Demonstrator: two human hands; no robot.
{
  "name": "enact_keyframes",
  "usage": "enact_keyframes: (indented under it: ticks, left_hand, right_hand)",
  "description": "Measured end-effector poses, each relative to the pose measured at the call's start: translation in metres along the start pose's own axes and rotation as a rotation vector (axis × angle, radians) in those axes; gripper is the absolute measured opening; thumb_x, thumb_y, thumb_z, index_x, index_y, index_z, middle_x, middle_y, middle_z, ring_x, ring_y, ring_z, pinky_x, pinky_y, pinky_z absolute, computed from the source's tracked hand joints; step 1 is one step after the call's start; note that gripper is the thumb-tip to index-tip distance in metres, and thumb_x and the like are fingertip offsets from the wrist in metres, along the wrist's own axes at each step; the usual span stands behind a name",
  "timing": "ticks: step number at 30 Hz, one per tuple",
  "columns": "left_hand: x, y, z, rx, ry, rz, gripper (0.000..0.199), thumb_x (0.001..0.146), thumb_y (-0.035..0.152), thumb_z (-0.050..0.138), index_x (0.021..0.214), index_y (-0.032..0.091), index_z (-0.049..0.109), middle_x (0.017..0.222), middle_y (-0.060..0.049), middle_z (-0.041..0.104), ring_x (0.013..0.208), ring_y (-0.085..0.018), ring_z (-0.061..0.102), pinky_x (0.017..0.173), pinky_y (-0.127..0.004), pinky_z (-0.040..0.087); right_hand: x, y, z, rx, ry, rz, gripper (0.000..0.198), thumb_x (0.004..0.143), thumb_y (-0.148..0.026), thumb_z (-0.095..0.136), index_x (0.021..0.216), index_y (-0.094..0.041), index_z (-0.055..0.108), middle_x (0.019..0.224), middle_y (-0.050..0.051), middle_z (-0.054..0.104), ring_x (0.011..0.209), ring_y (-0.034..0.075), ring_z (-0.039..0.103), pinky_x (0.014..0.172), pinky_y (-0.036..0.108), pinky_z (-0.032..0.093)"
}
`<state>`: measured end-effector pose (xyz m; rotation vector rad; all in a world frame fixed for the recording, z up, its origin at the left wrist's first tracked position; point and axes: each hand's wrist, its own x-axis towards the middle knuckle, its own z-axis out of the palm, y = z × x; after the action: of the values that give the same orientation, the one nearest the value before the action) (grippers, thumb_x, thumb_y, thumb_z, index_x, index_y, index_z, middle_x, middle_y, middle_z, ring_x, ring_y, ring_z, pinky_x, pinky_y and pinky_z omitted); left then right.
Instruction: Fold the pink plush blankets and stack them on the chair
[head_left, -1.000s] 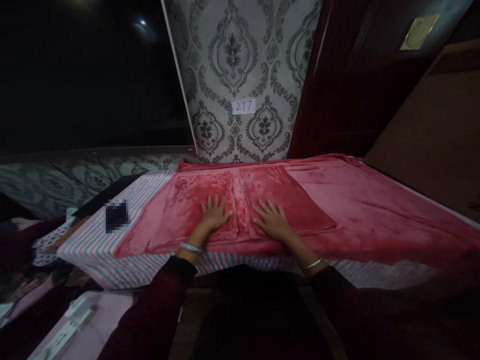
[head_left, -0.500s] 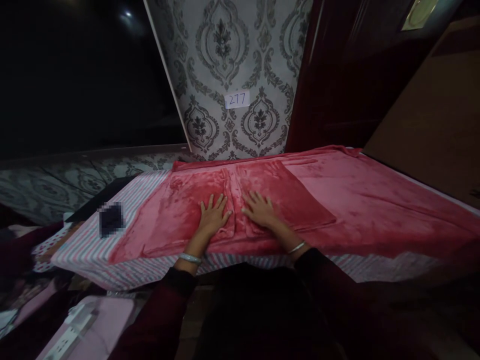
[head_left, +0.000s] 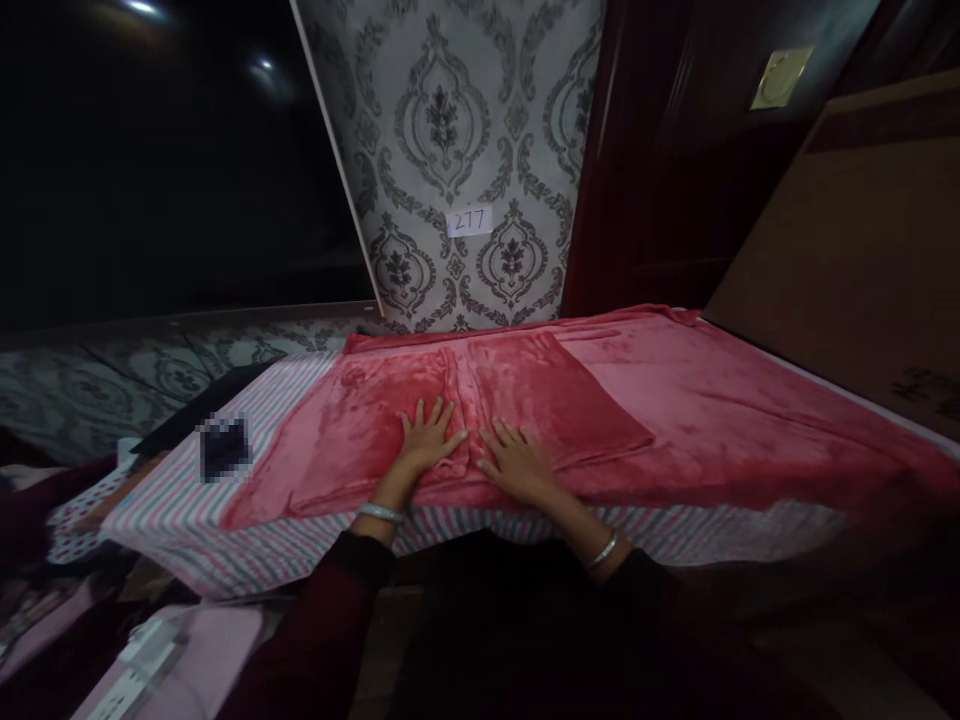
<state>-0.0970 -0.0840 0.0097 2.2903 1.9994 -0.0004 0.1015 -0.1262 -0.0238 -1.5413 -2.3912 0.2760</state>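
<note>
Pressing flat with fingers spread and gripping nothing, the left hand (head_left: 429, 437) stays put while the right hand (head_left: 516, 464) has slid back toward the near edge of the folded red blanket (head_left: 525, 400) on the bed (head_left: 180, 500), so smoothing continues.

A small white paper label (head_left: 469, 221) on the patterned wallpaper (head_left: 442, 120) shows the handwritten number "277"; nothing else is readable.
</note>
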Motion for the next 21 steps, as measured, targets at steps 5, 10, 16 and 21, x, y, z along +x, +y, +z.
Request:
enact_keyframes:
  ticks: [5,10,16,21]
  left_hand:
    - [-0.02,0.013,0.006,-0.047,-0.037,0.081,0.077,0.1,0.061,0.037,0.164,0.02,0.022,0.17,-0.015,0.016,0.159,-0.035,0.009,0.124,-0.066,0.01]
    - [-0.043,0.022,0.02,-0.103,0.063,0.192,0.072,0.1,0.056,0.044,0.16,0.018,0.034,0.168,-0.017,0.027,0.157,-0.031,0.021,0.126,-0.06,0.017]
    - [-0.056,0.033,0.026,-0.192,0.191,0.33,0.047,0.099,0.035,0.052,0.144,0.022,0.057,0.155,-0.011,0.053,0.15,-0.03,0.038,0.121,-0.055,0.032]
    - [-0.059,0.041,0.029,-0.195,0.247,0.385,0.046,0.093,0.027,0.062,0.138,0.02,0.062,0.146,-0.012,0.06,0.145,-0.032,0.044,0.117,-0.054,0.036]
  right_hand:
    - [-0.023,0.001,0.012,0.045,0.09,-0.082,0.06,0.101,-0.044,0.05,0.154,-0.016,0.048,0.163,0.017,0.039,0.153,0.027,0.033,0.124,0.048,0.025]
    - [-0.022,0.024,-0.003,0.252,0.182,-0.101,0.047,0.1,-0.03,0.047,0.142,-0.014,0.06,0.138,0.015,0.066,0.129,0.024,0.061,0.111,0.041,0.046]
    - [-0.006,0.014,-0.035,0.055,0.135,0.173,0.05,0.093,-0.039,0.062,0.136,-0.014,0.064,0.124,0.016,0.072,0.116,0.028,0.067,0.099,0.036,0.05]
    - [-0.007,-0.003,-0.038,-0.075,-0.001,0.216,0.043,0.094,-0.026,0.057,0.135,-0.015,0.065,0.118,0.015,0.074,0.112,0.026,0.068,0.092,0.032,0.049]
